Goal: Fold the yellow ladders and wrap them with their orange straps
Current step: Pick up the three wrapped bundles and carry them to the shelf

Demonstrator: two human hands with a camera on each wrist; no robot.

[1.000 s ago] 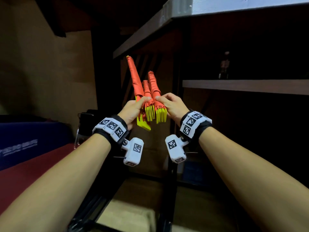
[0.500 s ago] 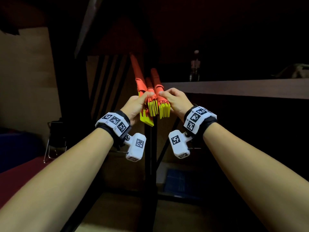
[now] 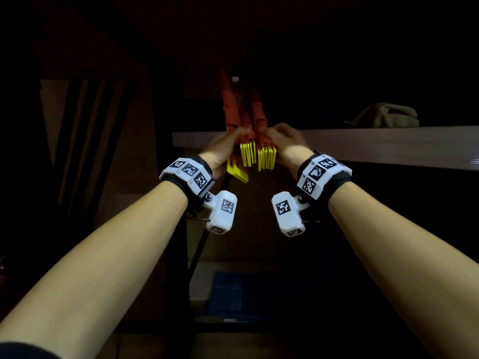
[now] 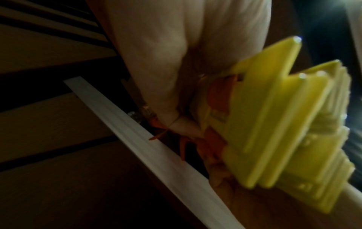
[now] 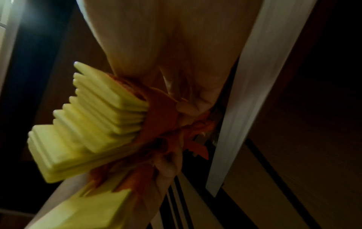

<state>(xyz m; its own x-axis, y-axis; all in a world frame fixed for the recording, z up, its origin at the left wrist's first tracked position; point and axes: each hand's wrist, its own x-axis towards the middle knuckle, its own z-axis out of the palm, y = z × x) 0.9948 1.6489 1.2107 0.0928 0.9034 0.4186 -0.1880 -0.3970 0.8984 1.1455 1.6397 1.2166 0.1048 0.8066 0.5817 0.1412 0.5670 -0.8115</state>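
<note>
Since a second earlier, our two hands had carried the bundles lower and toward the shelf edge, and the view had darkened as our head tipped down.

Nearest to us, the wrist bands (image 3: 190, 172) bore black-and-white square code patterns; we could read no brand, label or word on them or anywhere else.

Beyond the bands, our left hand (image 3: 220, 147) was curled around one folded bundle, fingers (image 4: 183, 126) wrapped over the orange strap (image 4: 217, 96). Our right hand (image 3: 285, 141) gripped the neighbouring bundles the same way, thumb and fingers closed on the strap-wound part. The yellow ladders (image 3: 265, 159) sat between the two hands, their folded yellow ends (image 5: 101, 111) sticking out toward us below the knuckles, the orange-wrapped lengths (image 3: 233, 110) pointing up and away from our fingers.

Just past our fingertips ran the pale shelf edge (image 3: 388, 143), and farther right lay a dull crumpled cloth (image 3: 386, 116).

We judged several risks. The yellow ends looked fanned and uneven, so a loosened grip could let the slats splay and the wrap slacken. A loose orange tail (image 5: 197, 148) hung near the shelf edge and might snag there. Holding three bundles between two hands, one could slip out from the middle.
</note>
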